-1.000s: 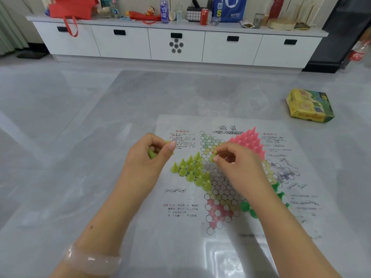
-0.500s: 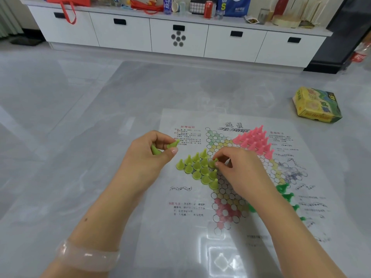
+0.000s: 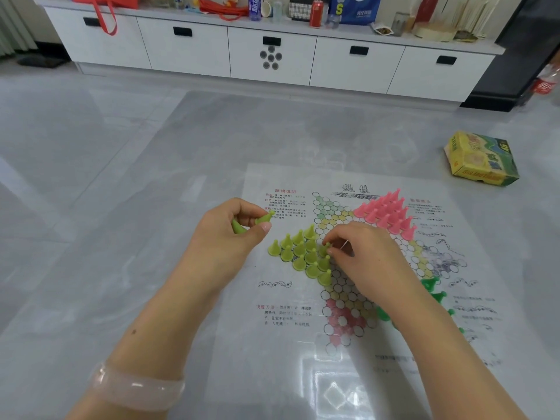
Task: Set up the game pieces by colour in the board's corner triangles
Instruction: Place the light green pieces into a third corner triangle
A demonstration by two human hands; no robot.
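A paper game board [image 3: 342,353] printed with a star of circles lies on the grey floor. Several yellow-green cone pieces [image 3: 300,253] stand in its left triangle. Pink pieces [image 3: 388,212] fill the far right triangle. Dark green pieces [image 3: 436,294] stand at the right, partly hidden behind my right forearm. My left hand [image 3: 230,234] hovers left of the board, holding two yellow-green pieces [image 3: 263,219]. My right hand [image 3: 366,259] pinches one yellow-green piece [image 3: 325,249] at the right edge of the yellow-green cluster.
A yellow and green game box [image 3: 481,159] lies on the floor at the far right. A long white cabinet [image 3: 272,56] with bottles, a can and bags on top runs along the back wall. A dark unit [image 3: 521,56] stands at the right.
My right hand has lowered a yellow-green piece to the right edge of the yellow-green cluster. The left hand's pieces show more between its fingers. The camera has tilted downward.
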